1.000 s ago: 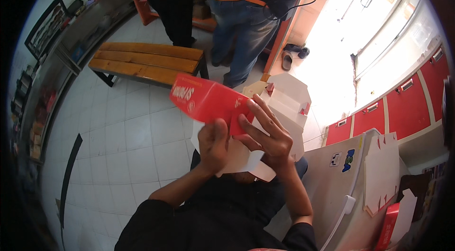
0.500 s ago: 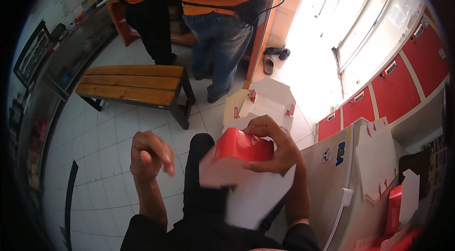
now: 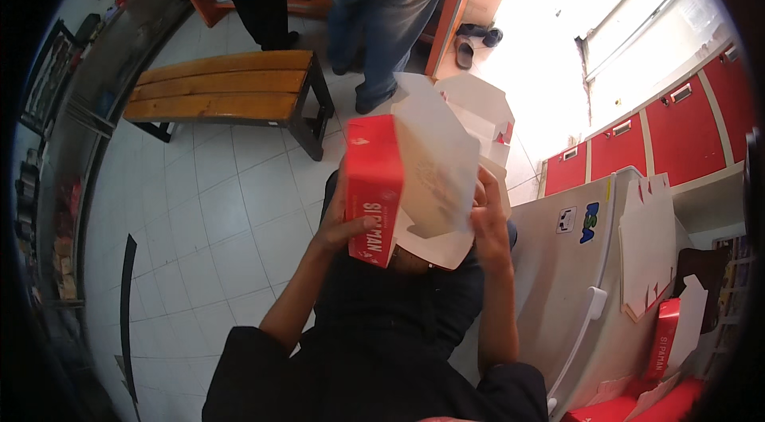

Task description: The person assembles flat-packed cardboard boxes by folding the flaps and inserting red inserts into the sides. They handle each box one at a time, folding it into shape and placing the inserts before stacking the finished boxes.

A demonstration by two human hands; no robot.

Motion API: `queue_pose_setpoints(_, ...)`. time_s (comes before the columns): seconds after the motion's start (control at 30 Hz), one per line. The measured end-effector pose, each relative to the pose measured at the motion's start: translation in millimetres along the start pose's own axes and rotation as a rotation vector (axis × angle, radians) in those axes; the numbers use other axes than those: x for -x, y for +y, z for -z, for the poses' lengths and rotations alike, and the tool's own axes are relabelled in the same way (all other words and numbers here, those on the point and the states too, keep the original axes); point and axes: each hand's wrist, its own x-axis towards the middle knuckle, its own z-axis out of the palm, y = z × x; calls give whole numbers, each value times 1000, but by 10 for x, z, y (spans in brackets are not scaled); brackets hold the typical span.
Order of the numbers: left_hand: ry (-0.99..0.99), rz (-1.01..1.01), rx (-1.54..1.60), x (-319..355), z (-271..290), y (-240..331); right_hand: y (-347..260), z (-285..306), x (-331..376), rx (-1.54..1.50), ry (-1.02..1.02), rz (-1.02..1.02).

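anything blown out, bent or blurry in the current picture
Head view: floor by the doorway burns to white; head view: fisheye bows the red cabinets and its rim darkens; head view: the box's white panel looks slightly smeared.

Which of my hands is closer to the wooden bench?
Left. Your left hand, on the red box, is below and right of the wooden bench in the picture; your right hand, by the white flap, is farther right.

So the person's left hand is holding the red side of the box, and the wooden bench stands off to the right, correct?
Not quite: the head view shows the wooden bench off to the left. The left hand is holding the red side of the box.
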Motion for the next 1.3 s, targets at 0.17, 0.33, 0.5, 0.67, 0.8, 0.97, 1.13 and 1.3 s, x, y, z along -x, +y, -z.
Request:
queue_pose_setpoints(0.17,-124,1,257,48,93,-131,-116,21,-120,94,334,-323)
queue_pose_setpoints(0.33,17,-91,362,-117,-128,-534,320,-233,-86,120,269,-274)
queue_pose_setpoints(0.5,24,-46,154,46,15,-486,414,-42,158,-15,457,-365)
queue_pose_setpoints(0.67,-68,-211,-530,113,-161,-614,487,-49,796,-242,294,-557)
queue_pose_setpoints(0.8,-334,-340,-1164,-55,-96,-440,623,95,948,303,296,-630)
queue_pose_setpoints(0.97,-642,-131,-1367,-177,343,-209,587,227,787,688,300,-523)
queue_pose_setpoints(1.13,-697,-432,-1399,-178,403,-193,469,297,647,820,322,-535)
queue_pose_setpoints(1.3,-519,-562,-1372,8,190,-480,364,259,516,1257,92,-656)
